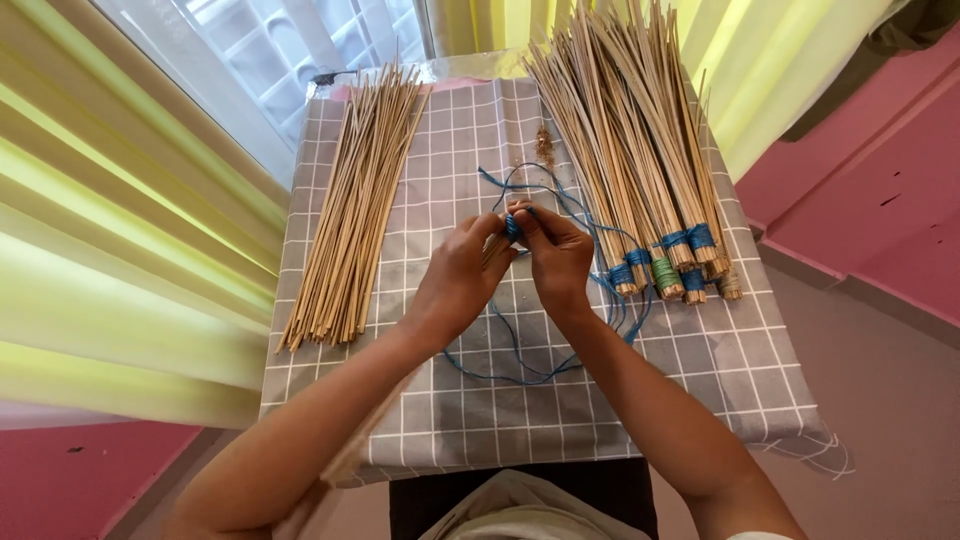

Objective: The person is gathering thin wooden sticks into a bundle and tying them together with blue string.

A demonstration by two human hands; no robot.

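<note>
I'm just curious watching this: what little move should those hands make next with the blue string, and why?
Probably pull the blue string snug for another turn: both the left hand and right hand pinch a partly wrapped stick bundle, and much string lies slack on the checked cloth.

bound stick bundles (640, 130) cut off at top edge, hands hiding small bundle's (497, 248) wrapped end

no packages, no labels, no signs, no screens in view
</note>
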